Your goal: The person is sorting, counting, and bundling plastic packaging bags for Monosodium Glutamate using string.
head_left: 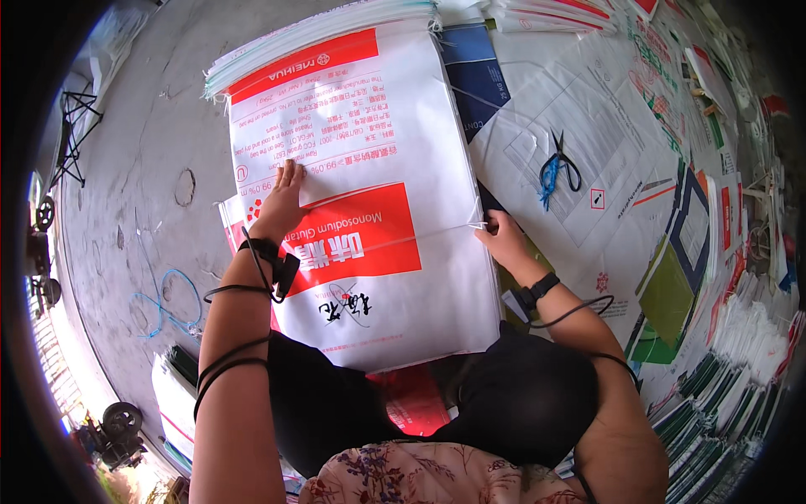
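A stack of white-and-red printed woven sacks lies across my lap and in front of me, layered edges showing at its far end. My left hand rests on the top sack with its fingers stretched toward the far side. At the stack's right edge, my right hand is closed, its thumb and fingers pinching a thin white string. That string runs leftward over the red panel of the top sack. What my right fingers do under the edge is hidden.
Black-handled scissors tied with blue string lie on flat white sacks to the right. Stacked green-edged sacks fill the lower right. Loose blue twine lies on the concrete floor at left, near a wheeled object.
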{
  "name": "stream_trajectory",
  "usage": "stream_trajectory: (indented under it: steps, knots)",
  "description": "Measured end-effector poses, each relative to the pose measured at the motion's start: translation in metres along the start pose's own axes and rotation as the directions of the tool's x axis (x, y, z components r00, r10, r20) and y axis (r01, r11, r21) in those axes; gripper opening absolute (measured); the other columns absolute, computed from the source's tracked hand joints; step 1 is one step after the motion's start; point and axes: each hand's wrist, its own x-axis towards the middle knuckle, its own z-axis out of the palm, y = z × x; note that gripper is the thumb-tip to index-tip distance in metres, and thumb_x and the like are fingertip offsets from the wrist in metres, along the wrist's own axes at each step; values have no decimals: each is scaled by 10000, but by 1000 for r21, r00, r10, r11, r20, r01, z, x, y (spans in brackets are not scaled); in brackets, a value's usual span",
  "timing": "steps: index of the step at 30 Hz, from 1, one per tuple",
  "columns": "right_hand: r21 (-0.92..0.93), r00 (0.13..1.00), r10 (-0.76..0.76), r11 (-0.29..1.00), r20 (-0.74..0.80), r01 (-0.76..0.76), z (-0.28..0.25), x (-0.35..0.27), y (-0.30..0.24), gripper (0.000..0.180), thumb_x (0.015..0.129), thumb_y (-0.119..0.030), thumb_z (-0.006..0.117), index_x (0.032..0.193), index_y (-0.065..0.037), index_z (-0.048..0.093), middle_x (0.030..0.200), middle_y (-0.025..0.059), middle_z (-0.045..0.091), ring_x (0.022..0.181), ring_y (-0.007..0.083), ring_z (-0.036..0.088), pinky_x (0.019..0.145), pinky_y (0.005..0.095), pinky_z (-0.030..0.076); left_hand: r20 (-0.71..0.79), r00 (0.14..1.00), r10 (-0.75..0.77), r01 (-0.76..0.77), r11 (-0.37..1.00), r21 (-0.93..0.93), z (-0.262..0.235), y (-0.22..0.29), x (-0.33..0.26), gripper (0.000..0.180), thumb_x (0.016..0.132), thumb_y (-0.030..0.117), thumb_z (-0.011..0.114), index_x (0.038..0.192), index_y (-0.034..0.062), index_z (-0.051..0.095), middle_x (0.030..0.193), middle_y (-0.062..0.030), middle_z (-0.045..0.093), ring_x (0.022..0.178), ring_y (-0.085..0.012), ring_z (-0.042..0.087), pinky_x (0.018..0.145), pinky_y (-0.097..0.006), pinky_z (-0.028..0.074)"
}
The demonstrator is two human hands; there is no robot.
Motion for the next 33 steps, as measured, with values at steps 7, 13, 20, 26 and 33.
stream_trajectory:
  steps: [7,13,20,26,33]
  knots:
    - [-643,788,-583,528,199,554,0,-33,-32,575,803,-159,595,1320,25,424,1397,199,384,1287,322,382,1024,416,344,16,1000,-8,7,1000,11,-1,2,-1,921,738,162,751,1459,59,188,1531,-165,124,1408,-317,152,1096,-352,330]
    - [-794,786,-483,261,385,549,-3,-21,-41,533,860,-205,504,1315,62,430,1396,215,379,1291,346,368,1023,426,345,-19,1000,19,-19,1000,-18,-5,-9,-3,921,739,122,734,1465,70,170,1536,-149,116,1401,-324,178,1077,-349,357]
    - [-552,941,-132,782,310,291,-31,-10,-105,458,854,-217,507,1240,29,505,1189,245,541,1112,364,527,914,430,436,220,973,-73,168,878,-448,0,86,-60,666,829,284,648,1365,3,370,1346,-274,429,1258,-377,427,1050,-397,354]
    - [232,981,91,964,171,-130,-127,-152,-134,414,904,-279,538,1223,-16,548,902,130,675,831,204,636,742,306,486,424,840,338,-102,866,-490,-97,183,-235,492,859,250,585,1314,96,482,1249,-171,556,1128,-353,537,963,-403,429]
    - [132,784,497,807,373,-575,-235,-429,-80,267,884,-248,540,941,-9,645,735,91,639,616,174,623,535,303,484,506,838,204,99,855,-509,-296,185,-421,431,857,243,546,1215,3,546,1143,-229,597,1064,-366,570,929,-407,444]
